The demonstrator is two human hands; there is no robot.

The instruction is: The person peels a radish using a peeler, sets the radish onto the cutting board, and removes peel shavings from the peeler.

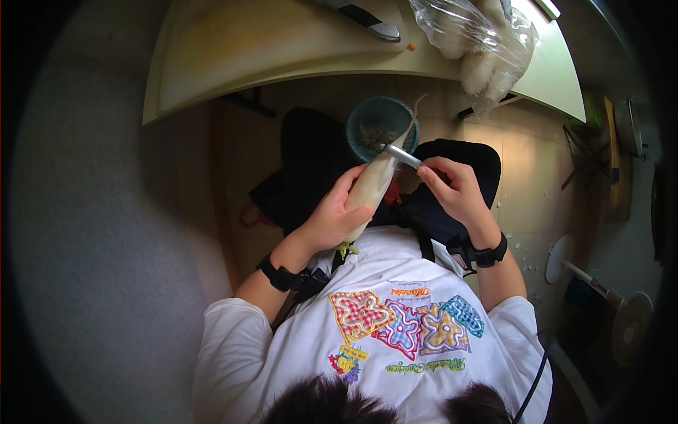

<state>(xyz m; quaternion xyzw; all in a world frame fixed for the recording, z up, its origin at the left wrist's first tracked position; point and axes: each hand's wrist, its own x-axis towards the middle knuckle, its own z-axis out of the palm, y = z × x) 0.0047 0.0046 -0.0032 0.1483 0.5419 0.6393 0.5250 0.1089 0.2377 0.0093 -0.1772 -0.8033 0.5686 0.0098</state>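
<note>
A white radish (369, 188) with a long thin root tip and green stem stubs lies tilted in my left hand (336, 214), whose fingers wrap round its thick end. My right hand (454, 186) holds a grey peeler (403, 156) by its handle, and the peeler's head lies across the radish near its narrow end. Beneath the radish tip is a teal bin (382, 113) with pale scraps inside. The fingertips of my right hand meet at the handle.
On the pale table (282, 53) ahead lie a knife (371, 25), a small orange piece (411, 47) and a clear plastic bag (484, 49) of white radishes overhanging the edge. A fan (631, 328) stands at the right. White bits dot the floor.
</note>
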